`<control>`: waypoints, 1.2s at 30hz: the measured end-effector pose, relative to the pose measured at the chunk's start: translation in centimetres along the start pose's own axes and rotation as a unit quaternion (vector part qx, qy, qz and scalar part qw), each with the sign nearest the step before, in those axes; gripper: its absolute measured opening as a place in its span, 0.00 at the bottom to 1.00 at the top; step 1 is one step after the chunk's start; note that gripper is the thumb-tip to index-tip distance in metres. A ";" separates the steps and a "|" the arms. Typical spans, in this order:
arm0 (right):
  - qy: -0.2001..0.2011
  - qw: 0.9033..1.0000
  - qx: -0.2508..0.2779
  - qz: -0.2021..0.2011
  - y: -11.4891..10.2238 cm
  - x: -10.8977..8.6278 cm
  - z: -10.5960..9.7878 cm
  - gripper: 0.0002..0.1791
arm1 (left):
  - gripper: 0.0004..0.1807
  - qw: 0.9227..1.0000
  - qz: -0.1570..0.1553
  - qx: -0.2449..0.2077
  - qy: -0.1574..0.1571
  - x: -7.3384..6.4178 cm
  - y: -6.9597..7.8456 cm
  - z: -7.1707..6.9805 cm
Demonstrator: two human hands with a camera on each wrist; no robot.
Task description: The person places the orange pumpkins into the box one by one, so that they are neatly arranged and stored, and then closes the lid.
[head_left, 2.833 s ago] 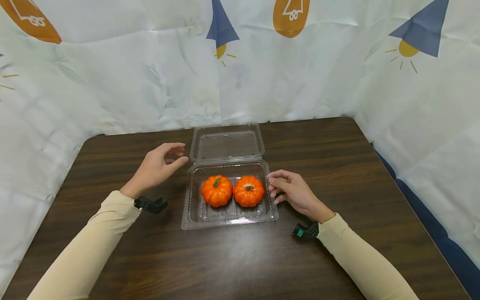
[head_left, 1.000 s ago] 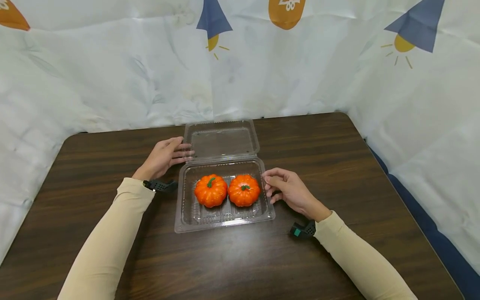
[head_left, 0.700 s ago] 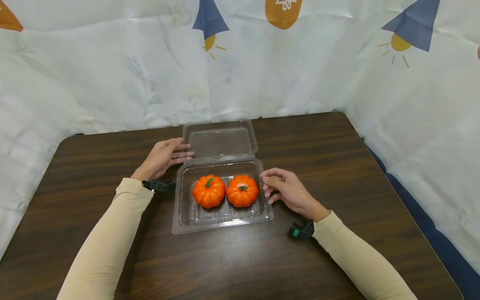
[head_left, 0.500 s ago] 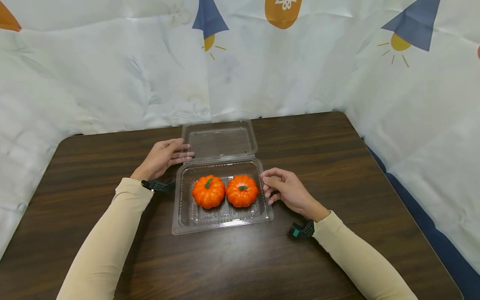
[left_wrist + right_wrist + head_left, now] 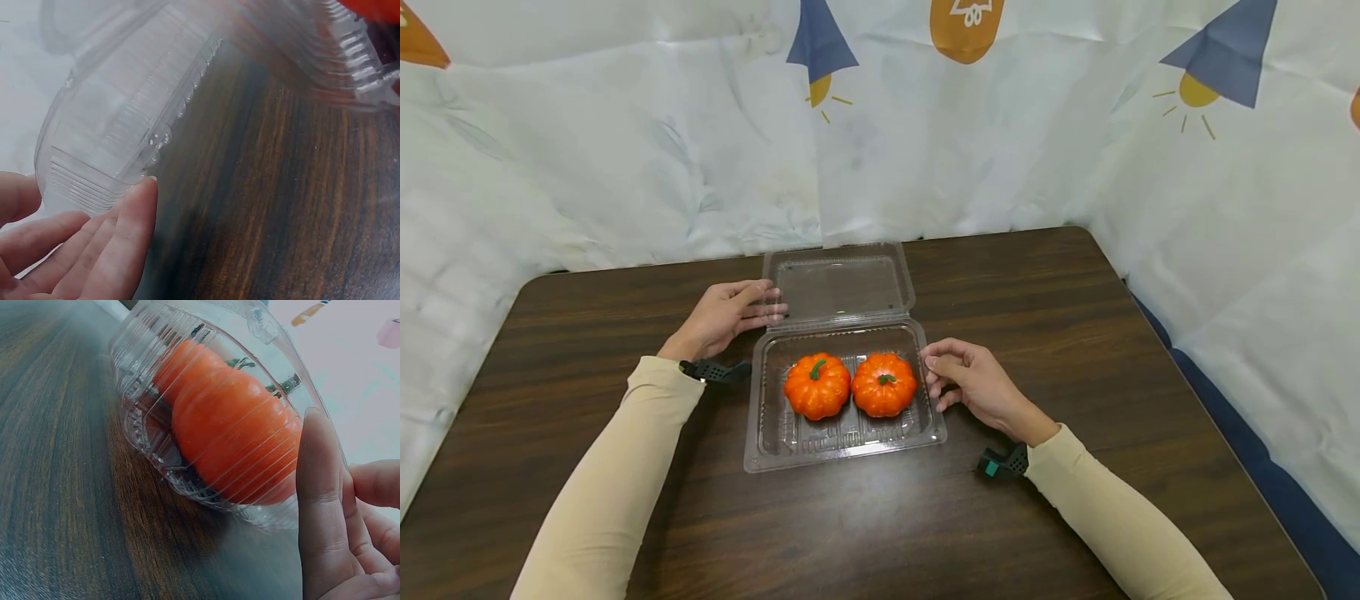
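Note:
A clear plastic clamshell container point(image 5: 842, 454) lies on the table with its lid point(image 5: 842, 283) folded back, away from the person. Two small orange pumpkins with green stems sit side by side in its base, a left pumpkin point(image 5: 817, 386) and a right pumpkin point(image 5: 884, 385). At the lid's left edge, my left hand point(image 5: 722, 312) holds the rim between thumb and fingers, seen close in the left wrist view around the ribbed lid corner point(image 5: 87, 181). My right hand point(image 5: 973, 379) pinches the base's right rim, beside the right pumpkin point(image 5: 237, 437).
The dark wood-grain table point(image 5: 1045, 308) runs back to a white printed curtain point(image 5: 700, 125), which also hangs at both sides. Dark blue fabric point(image 5: 1232, 425) shows beyond the table's right edge. Each wrist wears a black camera band.
Earlier, the left hand was apart from the container; it has moved right to the lid's left edge and taken hold. The right hand stays at the base's rim. The head view shifted slightly.

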State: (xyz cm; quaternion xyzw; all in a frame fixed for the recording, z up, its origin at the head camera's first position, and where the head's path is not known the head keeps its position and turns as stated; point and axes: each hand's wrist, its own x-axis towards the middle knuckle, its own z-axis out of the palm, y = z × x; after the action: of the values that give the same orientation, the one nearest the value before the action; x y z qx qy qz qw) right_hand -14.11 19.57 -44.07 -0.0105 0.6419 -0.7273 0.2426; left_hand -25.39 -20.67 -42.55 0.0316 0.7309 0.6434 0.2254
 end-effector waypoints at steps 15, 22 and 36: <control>-0.001 1.000 0.002 0.002 0.0 -0.1 0.1 0.13 | 0.36 0.999 0.005 -0.031 0.002 -1.0 1.6 -0.3; -0.006 1.000 0.005 -0.004 0.0 -0.1 0.2 0.13 | 0.33 1.000 0.010 -0.005 0.019 -1.5 2.6 -0.3; -0.007 1.000 0.002 -0.004 0.0 -0.3 0.5 0.13 | 0.35 0.999 0.027 -0.011 0.018 -2.7 4.3 -0.4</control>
State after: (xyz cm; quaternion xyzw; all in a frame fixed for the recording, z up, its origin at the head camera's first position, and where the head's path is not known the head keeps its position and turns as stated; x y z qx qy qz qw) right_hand -13.70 19.21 -43.89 -0.0181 0.6384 -0.7297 0.2443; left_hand -24.20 -21.25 -37.68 0.0373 0.7265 0.6577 0.1953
